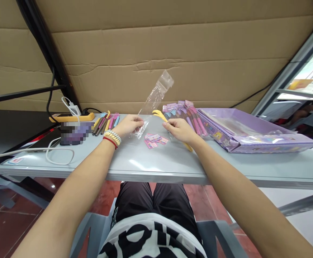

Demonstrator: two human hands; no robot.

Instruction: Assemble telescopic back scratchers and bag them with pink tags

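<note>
My left hand [131,125] pinches the lower end of a long clear plastic bag [155,94], which slants up and to the right. In my right hand [179,129] is a yellow pen-like stick [160,114] with a finger-shaped head pointing toward the bag; its other end shows below my palm. Several small pink and purple printed cards [154,140] lie loosely on the table between my hands. Just beyond my right hand are several bagged sticks [192,120] in purple, pink and brown with card tops. Left of my left hand lies a row of loose coloured sticks [106,123].
An open purple box [271,143] with clear plastic bags inside stands on the grey table [156,163] at right. At left are a yellow power strip [72,117], white cables [59,163] and a blurred-out item. A cardboard wall [172,46] closes the back.
</note>
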